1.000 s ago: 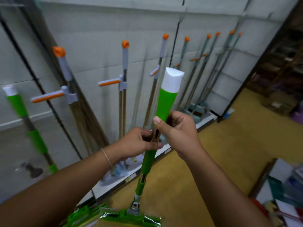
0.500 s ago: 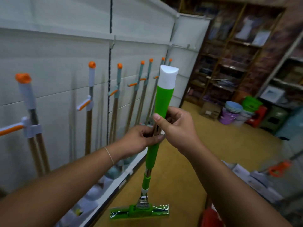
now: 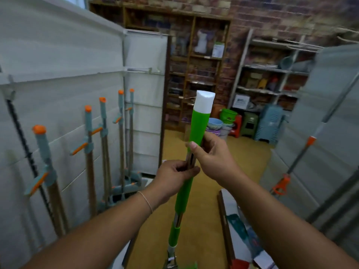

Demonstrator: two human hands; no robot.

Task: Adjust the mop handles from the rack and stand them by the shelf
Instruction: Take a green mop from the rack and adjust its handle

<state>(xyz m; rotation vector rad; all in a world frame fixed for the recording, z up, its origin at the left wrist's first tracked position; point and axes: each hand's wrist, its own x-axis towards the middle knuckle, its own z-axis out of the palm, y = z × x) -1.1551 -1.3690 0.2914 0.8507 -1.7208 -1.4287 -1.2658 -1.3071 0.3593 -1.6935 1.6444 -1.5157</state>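
I hold a green mop handle (image 3: 198, 127) with a white cap upright in front of me. My right hand (image 3: 215, 158) grips the bottom of its upper green grip. Just below, my left hand (image 3: 174, 177) grips the metal shaft where the lower green sleeve begins. The mop head is cut off at the bottom edge. Several grey mops with orange tips (image 3: 88, 133) lean against the white rack wall (image 3: 58, 94) on my left. Wooden shelves (image 3: 196, 70) stand straight ahead at the back.
Stacked buckets and plastic stools (image 3: 242, 123) sit on the yellow floor near the back shelves. A grey panel with an orange-clipped pole (image 3: 297, 164) is on my right. Boxes and packaging (image 3: 239, 226) lie on the floor at lower right.
My view has swung right, from the rack wall toward the back shelves. Both hands keep the same hold on the green mop handle, which stays upright before me.
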